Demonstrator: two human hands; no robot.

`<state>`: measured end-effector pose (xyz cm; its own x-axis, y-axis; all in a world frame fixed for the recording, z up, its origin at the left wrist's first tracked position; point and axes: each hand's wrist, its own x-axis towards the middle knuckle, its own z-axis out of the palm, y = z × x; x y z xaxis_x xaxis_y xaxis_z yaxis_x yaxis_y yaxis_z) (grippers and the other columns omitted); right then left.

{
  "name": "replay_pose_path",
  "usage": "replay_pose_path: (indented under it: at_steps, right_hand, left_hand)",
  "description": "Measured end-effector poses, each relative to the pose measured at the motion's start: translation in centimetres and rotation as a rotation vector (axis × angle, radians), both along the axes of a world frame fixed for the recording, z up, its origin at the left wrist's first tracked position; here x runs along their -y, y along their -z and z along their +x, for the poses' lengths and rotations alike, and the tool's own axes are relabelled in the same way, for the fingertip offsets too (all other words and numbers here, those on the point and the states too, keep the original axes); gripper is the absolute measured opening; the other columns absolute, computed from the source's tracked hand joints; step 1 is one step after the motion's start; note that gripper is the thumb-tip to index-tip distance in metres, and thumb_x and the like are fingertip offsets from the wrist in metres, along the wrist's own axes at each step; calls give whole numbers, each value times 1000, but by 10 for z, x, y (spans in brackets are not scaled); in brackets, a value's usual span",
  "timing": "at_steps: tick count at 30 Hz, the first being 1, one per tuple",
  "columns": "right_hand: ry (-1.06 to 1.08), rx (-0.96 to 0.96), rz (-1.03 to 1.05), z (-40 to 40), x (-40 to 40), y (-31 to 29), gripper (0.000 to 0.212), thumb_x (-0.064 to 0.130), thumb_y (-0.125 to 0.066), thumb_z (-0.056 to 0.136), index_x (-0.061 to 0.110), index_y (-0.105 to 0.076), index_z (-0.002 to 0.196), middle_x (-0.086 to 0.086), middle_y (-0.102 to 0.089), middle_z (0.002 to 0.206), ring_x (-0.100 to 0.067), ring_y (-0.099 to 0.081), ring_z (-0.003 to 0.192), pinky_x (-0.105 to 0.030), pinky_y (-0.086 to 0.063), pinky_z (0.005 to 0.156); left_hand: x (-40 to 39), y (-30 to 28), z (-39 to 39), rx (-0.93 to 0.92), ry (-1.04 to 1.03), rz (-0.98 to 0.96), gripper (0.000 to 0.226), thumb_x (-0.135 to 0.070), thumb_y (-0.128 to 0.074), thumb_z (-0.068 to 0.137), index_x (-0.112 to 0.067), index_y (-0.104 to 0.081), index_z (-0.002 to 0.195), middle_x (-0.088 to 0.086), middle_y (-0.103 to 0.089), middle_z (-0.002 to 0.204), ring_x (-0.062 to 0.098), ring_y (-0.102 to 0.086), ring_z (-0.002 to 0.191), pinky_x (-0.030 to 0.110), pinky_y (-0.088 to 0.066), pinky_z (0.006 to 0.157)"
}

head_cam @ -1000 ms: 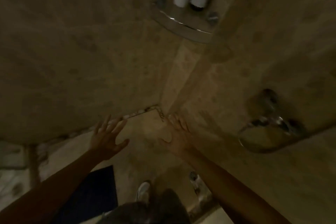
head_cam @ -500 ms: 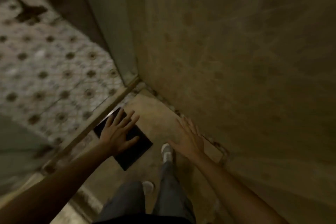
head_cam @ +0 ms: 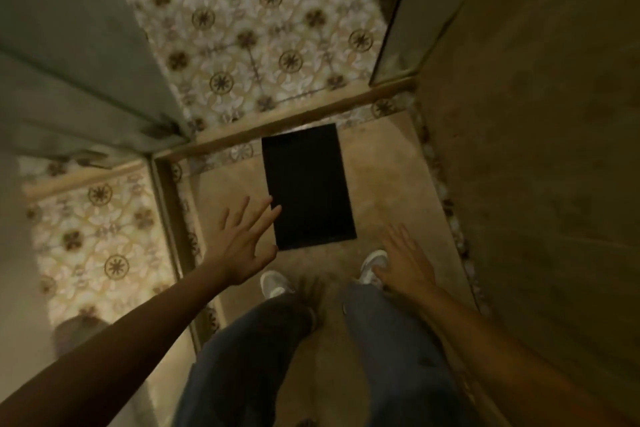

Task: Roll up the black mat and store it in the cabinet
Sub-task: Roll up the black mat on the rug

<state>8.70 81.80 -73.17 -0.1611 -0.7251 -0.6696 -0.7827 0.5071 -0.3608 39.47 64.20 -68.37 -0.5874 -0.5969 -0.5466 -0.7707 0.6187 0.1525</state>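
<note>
A black rectangular mat point(head_cam: 308, 185) lies flat and unrolled on the tan floor, just ahead of my feet, its far end against a raised threshold. My left hand point(head_cam: 242, 243) hovers open with fingers spread over the mat's near left corner. My right hand point(head_cam: 405, 260) is also open, palm down, to the right of the mat and above my right shoe. Neither hand holds anything. No cabinet is in view.
A tan wall point(head_cam: 540, 149) rises close on the right. A raised threshold point(head_cam: 277, 128) separates this floor from patterned floral tile point(head_cam: 256, 28) beyond. A glass panel point(head_cam: 86, 218) stands on the left. My two white shoes point(head_cam: 275, 282) stand on the floor behind the mat.
The view has swung from the wall corner with a shelf and tap down to the floor. The mat now shows whole, centred ahead. Both hands stayed open.
</note>
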Motion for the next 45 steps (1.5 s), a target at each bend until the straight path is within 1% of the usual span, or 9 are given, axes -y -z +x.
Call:
replay_pose_path:
  at_steps: [3,6,9,13,20,26,33,39,45]
  right_hand:
    - [-61,44,-21,8,26,66,51,22,-62,97,8,-48,144,-14,-47,150,-31,-43,138,-33,-27,114]
    - [-183,45,25,21,46,139,31,19,-57,100,10,-63,128,-16,-66,125,-30,-62,110,-34,-47,91]
    - [-335,67,24,40,50,215,25,16,-56,99,12,-69,120,-13,-71,114,-29,-65,99,-38,-53,87]
    - [-594,70,44,45,59,306,26,20,-55,100,18,-66,124,-9,-65,119,-28,-62,106,-46,-51,92]
    - [-799,209,-85,33,60,417,27,14,-69,92,15,-68,119,-11,-62,117,-32,-62,104,-50,-54,87]
    - [-946,227,-213,25,60,471,39,29,-73,88,16,-62,123,-9,-58,119,-27,-61,100,-45,-57,78]
    - [-896,252,-452,24,54,501,24,29,-67,92,17,-64,113,-4,-60,108,-24,-59,89,-42,-54,66]
    - [-795,337,-489,22,47,505,34,25,-57,99,23,-60,133,1,-64,109,-8,-58,84,-24,-50,66]
    - [-795,281,-473,28,38,492,35,21,-57,95,26,-67,128,-6,-57,126,-15,-62,86,-35,-56,66]
  left_hand:
    - [10,78,13,-3,8,45,77,-65,-32,93,-39,4,156,-9,6,166,28,8,152,57,-10,119]
    - [8,163,32,88,10,108,78,-60,-37,96,-35,5,157,-7,6,167,30,2,152,55,-16,119]
    - [-9,248,52,115,-6,178,77,-53,-42,96,-33,-1,158,-5,-6,167,31,-14,150,51,-28,113]
    - [-13,350,52,85,185,167,66,-44,-45,96,-26,-22,155,2,-31,155,26,-39,132,40,-41,98]
    - [-1,469,56,-12,443,325,49,-40,-50,97,-18,-42,140,7,-42,133,26,-48,115,41,-49,88]
    - [-17,516,61,-18,509,249,61,-57,-50,92,-23,-36,141,4,-35,135,22,-42,115,39,-51,81]
    - [-33,530,69,-257,371,171,46,-34,-58,91,-12,-53,131,9,-52,121,28,-52,100,45,-54,71]
    - [-39,536,90,-425,266,214,44,-20,-52,96,-11,-54,139,11,-63,120,29,-63,94,44,-57,74]
    - [-56,532,79,-421,215,66,64,-6,-73,74,-29,-59,132,9,-52,125,20,-60,76,22,-37,58]
